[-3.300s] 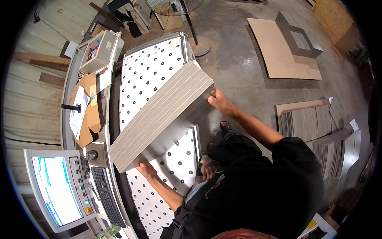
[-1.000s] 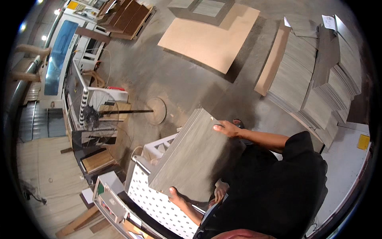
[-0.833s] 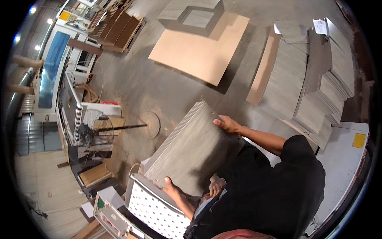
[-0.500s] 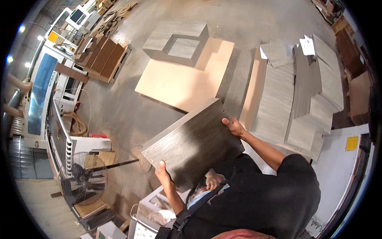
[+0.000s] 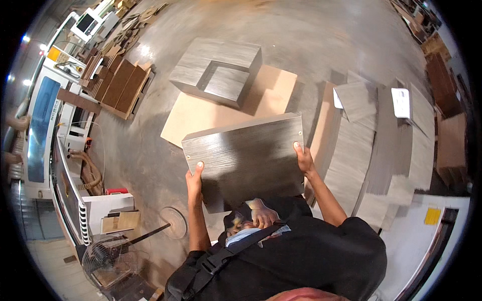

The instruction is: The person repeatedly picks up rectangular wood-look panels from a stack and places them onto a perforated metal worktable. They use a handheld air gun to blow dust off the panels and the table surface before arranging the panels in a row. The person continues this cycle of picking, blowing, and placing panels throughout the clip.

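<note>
A thick, box-like grey wood-grain piece (image 5: 246, 163) is held up in front of my body, its broad face toward me and small round fittings near its upper corners. My left hand (image 5: 195, 178) grips its left edge, thumb lying on the face. At the right edge my right hand (image 5: 304, 159) grips it the same way, a little higher. The fingers behind the piece are hidden. Beyond it, similar grey wood-grain pieces (image 5: 193, 57) surround a rectangular recess and rest on a tan board (image 5: 173, 118).
Stacks of grey wood-grain panels (image 5: 351, 145), with a paper sheet (image 5: 400, 103) on top, stand to the right. Brown boards (image 5: 120, 90) are piled at the far left by a white machine (image 5: 47, 125). A fan (image 5: 108, 261) stands at the lower left.
The box-like piece has turned from a slant to nearly level, its left end rising. My left hand has moved up with it. The view has shifted, with the panel stacks blurred.
</note>
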Demonstrator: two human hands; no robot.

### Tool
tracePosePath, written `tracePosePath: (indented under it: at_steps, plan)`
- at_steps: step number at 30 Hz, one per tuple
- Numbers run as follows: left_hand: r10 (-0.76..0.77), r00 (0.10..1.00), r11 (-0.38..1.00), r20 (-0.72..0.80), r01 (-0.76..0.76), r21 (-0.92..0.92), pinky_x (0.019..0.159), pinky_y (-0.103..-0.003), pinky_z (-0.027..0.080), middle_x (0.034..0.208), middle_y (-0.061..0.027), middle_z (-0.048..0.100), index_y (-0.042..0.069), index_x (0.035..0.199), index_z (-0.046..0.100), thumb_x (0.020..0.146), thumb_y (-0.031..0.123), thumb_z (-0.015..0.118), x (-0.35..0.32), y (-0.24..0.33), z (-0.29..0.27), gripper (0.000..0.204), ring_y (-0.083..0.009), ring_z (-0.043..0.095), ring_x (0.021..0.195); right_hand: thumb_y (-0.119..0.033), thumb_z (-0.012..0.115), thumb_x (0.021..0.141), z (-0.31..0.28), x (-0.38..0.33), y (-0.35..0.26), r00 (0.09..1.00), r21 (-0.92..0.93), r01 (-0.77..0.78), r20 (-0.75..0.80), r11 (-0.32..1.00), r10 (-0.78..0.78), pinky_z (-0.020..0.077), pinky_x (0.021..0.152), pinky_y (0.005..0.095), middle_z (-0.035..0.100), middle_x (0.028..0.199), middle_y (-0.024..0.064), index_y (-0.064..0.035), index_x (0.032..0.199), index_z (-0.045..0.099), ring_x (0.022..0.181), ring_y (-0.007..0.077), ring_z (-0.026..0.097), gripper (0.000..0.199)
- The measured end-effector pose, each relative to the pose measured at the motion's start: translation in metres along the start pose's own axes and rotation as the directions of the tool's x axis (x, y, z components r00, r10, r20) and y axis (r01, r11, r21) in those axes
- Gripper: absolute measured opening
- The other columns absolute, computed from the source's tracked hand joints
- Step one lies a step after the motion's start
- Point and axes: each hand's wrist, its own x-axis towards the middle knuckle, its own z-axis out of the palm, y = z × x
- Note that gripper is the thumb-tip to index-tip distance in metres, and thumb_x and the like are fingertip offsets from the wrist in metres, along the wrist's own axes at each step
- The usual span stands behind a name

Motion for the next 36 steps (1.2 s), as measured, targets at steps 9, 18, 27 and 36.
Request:
tracePosePath:
  at_steps: [9, 18, 27, 36]
  plan:
    - [-0.063, 0.995, 0.998, 0.075, 0.064, -0.019, 0.084, -0.036, 0.052, 0.108, -0.0131, 0.067, -0.006, 0.122, 0.061, 0.086, 0.048, 0.076, 0.116, 0.065, 0.108, 0.067, -0.0206, 0.064, 0.096, -0.077, 0.051, 0.089, -0.044, 0.164, -0.014, 1.000, 0.034, 0.003, -0.032, 0.999, -0.002, 0.0448, 0.077, 0.0337, 0.057, 0.082, 0.0015, -0.0024, 0.088, 0.063, 0.081, 0.0165, 0.054, 0.076]
    - [-0.250, 0.958, 0.964, 0.140, 0.232, 0.130, 0.084, -0.032, 0.051, 0.106, -0.0101, 0.068, -0.005, 0.120, 0.064, 0.087, 0.045, 0.076, 0.209, 0.129, 0.204, 0.061, -0.0164, 0.063, 0.094, -0.073, 0.048, 0.093, -0.083, 0.233, -0.090, 0.971, 0.083, -0.217, -0.086, 0.973, 0.224, 0.0416, 0.099, 0.0356, 0.061, 0.111, 0.0121, 0.0059, 0.118, 0.062, 0.110, 0.0222, 0.056, 0.084]
    - [-0.208, 0.939, 0.947, 0.273, 0.123, 0.296, 0.090, -0.032, 0.050, 0.107, -0.0131, 0.070, -0.007, 0.122, 0.064, 0.085, 0.048, 0.076, 0.428, 0.110, 0.210, 0.066, -0.0186, 0.064, 0.097, -0.075, 0.044, 0.092, 0.024, 0.337, -0.008, 0.817, 0.086, -0.537, -0.193, 0.839, 0.543, 0.0299, 0.114, 0.0426, 0.047, 0.140, 0.0224, 0.0122, 0.138, 0.043, 0.134, 0.0304, 0.042, 0.099]
    - [-0.323, 0.885, 0.858, 0.334, 0.126, 0.497, 0.094, -0.036, 0.049, 0.118, -0.0220, 0.064, -0.015, 0.129, 0.054, 0.075, 0.062, 0.079, 0.709, -0.001, 0.230, 0.098, -0.0274, 0.061, 0.109, -0.079, 0.041, 0.090, 0.164, 0.524, 0.207, 0.667, 0.242, -0.712, -0.057, 0.659, 0.743, 0.0217, 0.120, 0.0446, 0.028, 0.158, 0.0265, 0.0097, 0.152, 0.027, 0.148, 0.0336, 0.027, 0.109]
